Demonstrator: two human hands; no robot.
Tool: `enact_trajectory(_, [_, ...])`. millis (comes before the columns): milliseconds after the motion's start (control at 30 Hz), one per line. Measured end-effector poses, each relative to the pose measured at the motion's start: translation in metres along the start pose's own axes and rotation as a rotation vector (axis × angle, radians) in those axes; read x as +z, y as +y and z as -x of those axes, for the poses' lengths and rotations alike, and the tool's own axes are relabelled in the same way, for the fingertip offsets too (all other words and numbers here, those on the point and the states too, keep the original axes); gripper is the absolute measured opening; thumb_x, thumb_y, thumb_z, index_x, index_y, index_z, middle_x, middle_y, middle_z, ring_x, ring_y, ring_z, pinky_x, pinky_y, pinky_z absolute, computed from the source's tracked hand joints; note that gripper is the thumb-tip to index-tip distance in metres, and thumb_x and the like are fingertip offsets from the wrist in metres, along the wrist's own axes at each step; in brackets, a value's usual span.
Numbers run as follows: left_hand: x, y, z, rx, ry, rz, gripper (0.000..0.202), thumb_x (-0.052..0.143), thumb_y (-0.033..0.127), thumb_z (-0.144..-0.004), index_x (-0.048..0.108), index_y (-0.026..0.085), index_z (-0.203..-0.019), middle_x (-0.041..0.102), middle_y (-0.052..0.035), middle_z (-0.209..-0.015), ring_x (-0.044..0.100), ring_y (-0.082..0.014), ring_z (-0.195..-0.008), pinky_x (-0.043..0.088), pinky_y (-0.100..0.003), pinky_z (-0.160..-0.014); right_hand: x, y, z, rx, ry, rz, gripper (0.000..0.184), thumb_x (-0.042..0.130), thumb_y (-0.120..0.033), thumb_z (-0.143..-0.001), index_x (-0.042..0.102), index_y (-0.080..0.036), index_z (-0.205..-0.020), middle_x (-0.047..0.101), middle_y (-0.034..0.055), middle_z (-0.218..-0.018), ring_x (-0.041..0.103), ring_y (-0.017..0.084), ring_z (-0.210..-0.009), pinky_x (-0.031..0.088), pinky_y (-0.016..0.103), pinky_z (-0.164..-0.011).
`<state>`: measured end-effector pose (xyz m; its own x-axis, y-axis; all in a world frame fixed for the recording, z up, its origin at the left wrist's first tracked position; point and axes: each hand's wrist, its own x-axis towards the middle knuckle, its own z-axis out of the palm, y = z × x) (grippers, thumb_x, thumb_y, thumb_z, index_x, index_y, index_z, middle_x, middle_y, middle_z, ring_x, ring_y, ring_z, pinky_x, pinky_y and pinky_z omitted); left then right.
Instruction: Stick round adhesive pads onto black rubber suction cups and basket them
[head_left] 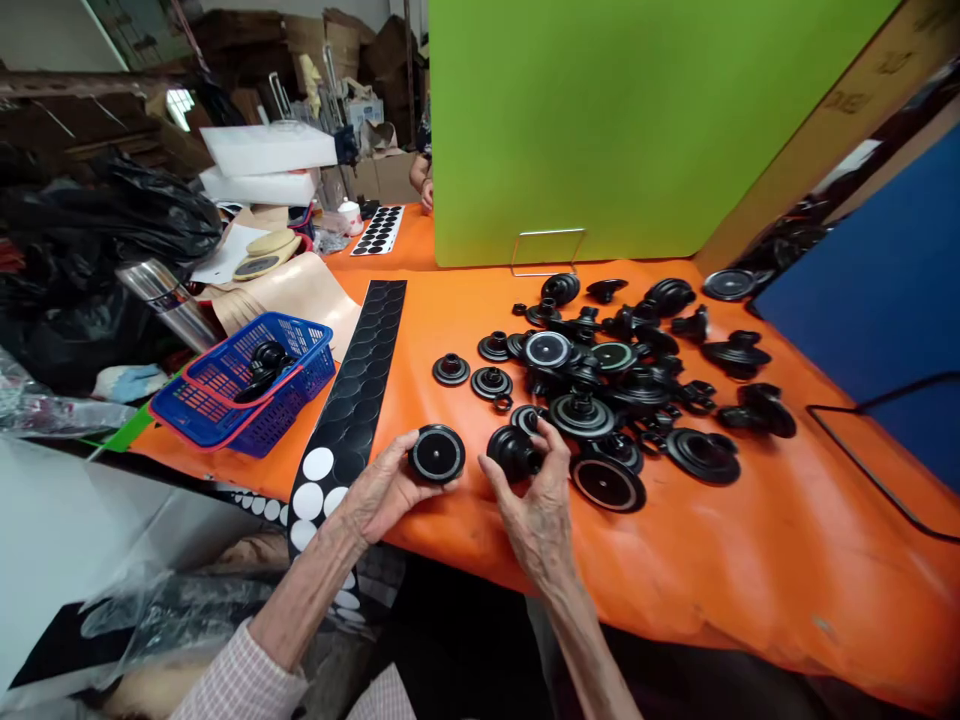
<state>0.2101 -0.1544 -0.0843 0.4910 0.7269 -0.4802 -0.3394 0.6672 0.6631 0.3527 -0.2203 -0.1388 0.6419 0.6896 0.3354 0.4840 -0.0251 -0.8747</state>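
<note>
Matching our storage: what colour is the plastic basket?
The plastic basket is blue with a red rim, best seen in the head view.

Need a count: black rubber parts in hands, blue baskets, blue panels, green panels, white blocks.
Rubber part in left hand: 1
Second rubber part in right hand: 1
Blue basket: 1
Blue panel: 1
Green panel: 1
White blocks: 2
Total: 7
</note>
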Motion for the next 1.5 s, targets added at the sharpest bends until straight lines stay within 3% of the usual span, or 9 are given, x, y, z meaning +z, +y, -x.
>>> enact_trajectory(167, [-0.003, 0.0, 0.005, 0.041, -0.072, -0.128, 0.025, 0.068, 0.024, -0.079, 0.066, 0.01, -0.099, 0.067, -0.0114, -0.101, 0.064, -0.0205, -0.09, 0.056, -0.039, -0.085, -0.017, -0.005, -0.005, -0.213, 0.085, 0.174, 0.041, 0.057, -0.047, -0.085, 0.054, -0.022, -0.117, 0.05, 0.0141, -0.119, 0.049, 0.03, -0.112, 0.041, 0.053, -0.096])
enact_trajectory(267, [-0.006, -0.004, 0.006, 0.187, -0.072, -0.342, 0.031, 0.066, 0.027, -0.08, 0.061, 0.014, -0.107, 0.065, -0.01, -0.105, 0.064, -0.0212, -0.093, 0.055, -0.042, -0.089, -0.032, -0.017, 0.005, -0.037, 0.077, -0.022, 0.02, 0.054, -0.039, -0.089, 0.06, -0.022, -0.098, 0.059, 0.0062, -0.093, 0.058, 0.021, -0.087, 0.049, 0.041, -0.084])
enact_trajectory(433, [-0.027, -0.02, 0.007, 0.778, -0.031, -1.121, 0.037, 0.058, 0.014, -0.08, 0.06, 0.023, -0.116, 0.049, -0.0106, -0.132, 0.052, -0.0247, -0.122, 0.04, -0.044, -0.108, -0.046, -0.019, 0.025, 0.307, -0.008, -0.298, 0.025, 0.064, -0.045, -0.078, 0.061, -0.022, -0.088, 0.063, 0.0019, -0.08, 0.061, 0.018, -0.076, 0.052, 0.032, -0.071])
enact_trajectory(533, [-0.043, -0.029, 0.009, 0.859, -0.049, -1.337, 0.059, 0.059, 0.014, -0.079, 0.042, 0.024, -0.135, 0.048, -0.0111, -0.134, 0.048, -0.0237, -0.127, 0.038, -0.043, -0.11, -0.047, -0.013, 0.036, 0.377, -0.064, -0.315, 0.028, 0.066, -0.048, -0.075, 0.062, -0.021, -0.085, 0.064, 0.0024, -0.079, 0.062, 0.018, -0.075, 0.053, 0.032, -0.071])
enact_trajectory(667, [-0.051, -0.035, 0.009, 0.832, 0.034, -1.354, 0.075, 0.071, 0.027, -0.075, 0.032, 0.024, -0.139, 0.048, -0.0115, -0.135, 0.048, -0.0249, -0.127, 0.039, -0.043, -0.109, -0.047, -0.006, 0.045, 0.369, -0.157, -0.258, 0.03, 0.063, -0.05, -0.078, 0.063, -0.021, -0.087, 0.065, 0.0044, -0.084, 0.063, 0.02, -0.079, 0.053, 0.035, -0.074])
enact_trajectory(833, [-0.04, -0.029, -0.001, 0.815, -0.06, -1.327, 0.048, 0.066, 0.024, -0.08, 0.052, 0.02, -0.126, 0.059, -0.0109, -0.123, 0.051, -0.0254, -0.118, 0.041, -0.044, -0.104, -0.048, -0.001, 0.051, 0.281, -0.276, -0.139, 0.029, 0.058, -0.049, -0.084, 0.061, -0.022, -0.094, 0.065, 0.0049, -0.088, 0.062, 0.02, -0.083, 0.05, 0.035, -0.077])
enact_trajectory(1067, [-0.016, -0.012, 0.01, 0.287, 0.017, -0.376, 0.036, 0.056, 0.047, -0.086, 0.061, 0.017, -0.105, 0.065, -0.0085, -0.104, 0.064, -0.0199, -0.089, 0.054, -0.032, -0.073, -0.055, -0.024, 0.048, 0.425, -0.209, -0.368, 0.033, 0.071, -0.047, -0.075, 0.058, -0.022, -0.092, 0.058, -0.0021, -0.074, 0.056, 0.013, -0.069, 0.047, 0.026, -0.068])
enact_trajectory(1267, [-0.014, -0.015, 0.029, 0.134, -0.123, -0.242, 0.026, 0.067, 0.029, -0.08, 0.066, 0.013, -0.101, 0.066, -0.0098, -0.106, 0.065, -0.0206, -0.094, 0.055, -0.03, -0.076, -0.052, -0.042, 0.04, 0.631, -0.249, -0.588, 0.033, 0.076, -0.049, -0.07, 0.061, -0.021, -0.078, 0.055, -0.0032, -0.074, 0.05, 0.01, -0.07, 0.041, 0.021, -0.067])
enact_trajectory(1500, [-0.015, -0.021, 0.043, 0.059, -0.174, -0.231, 0.04, 0.07, 0.021, -0.076, 0.063, 0.019, -0.115, 0.063, -0.0087, -0.117, 0.066, -0.0218, -0.096, 0.056, -0.037, -0.082, -0.031, -0.046, 0.043, 0.473, -0.188, -0.53, 0.022, 0.07, -0.043, -0.077, 0.066, -0.021, -0.075, 0.056, 0.0022, -0.105, 0.055, 0.017, -0.1, 0.044, 0.028, -0.085])
